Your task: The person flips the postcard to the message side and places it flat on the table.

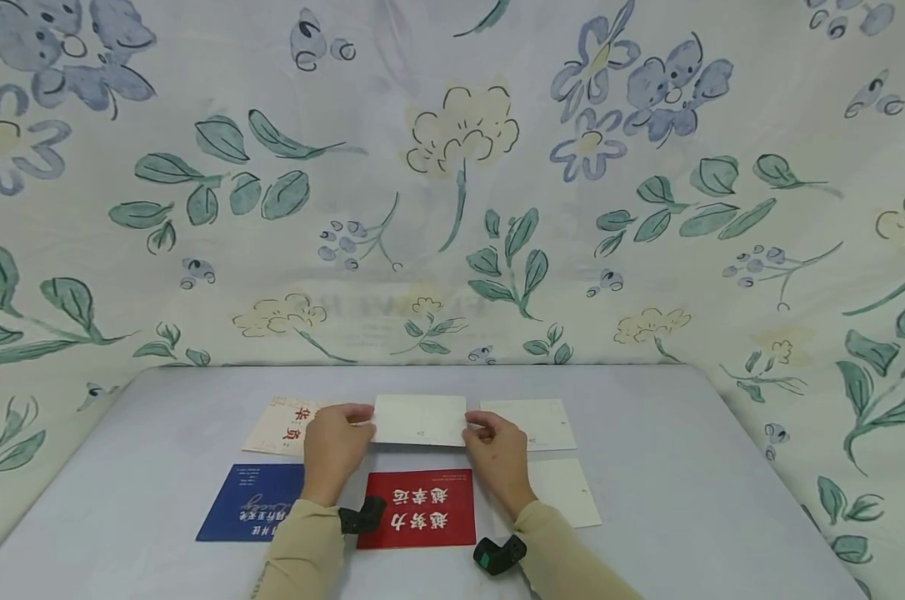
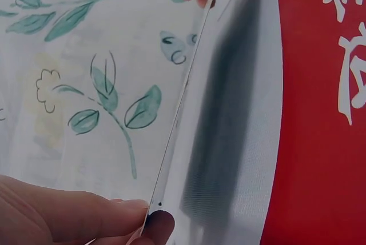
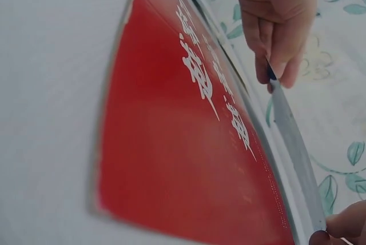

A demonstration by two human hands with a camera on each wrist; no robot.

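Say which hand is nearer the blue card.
Left. The left hand is just beyond and right of the blue card; the right hand is farther right, gripping the raised white card.

Between your left hand [image 1: 334,454] and right hand [image 1: 500,457]: white rectangular card [image 1: 421,420]; nearer you, red rectangular card [image 1: 422,510]. Left: cream rectangular card [image 1: 274,427], blue rectangular card [image 1: 235,500] before it. Right: second white rectangular card [image 1: 548,425], third white card [image 1: 568,493] before it.

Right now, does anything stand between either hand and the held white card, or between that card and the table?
Nothing visible does: left hand and right hand pinch the white card; shadowed table shows below its near edge; the red card lies nearer the person.
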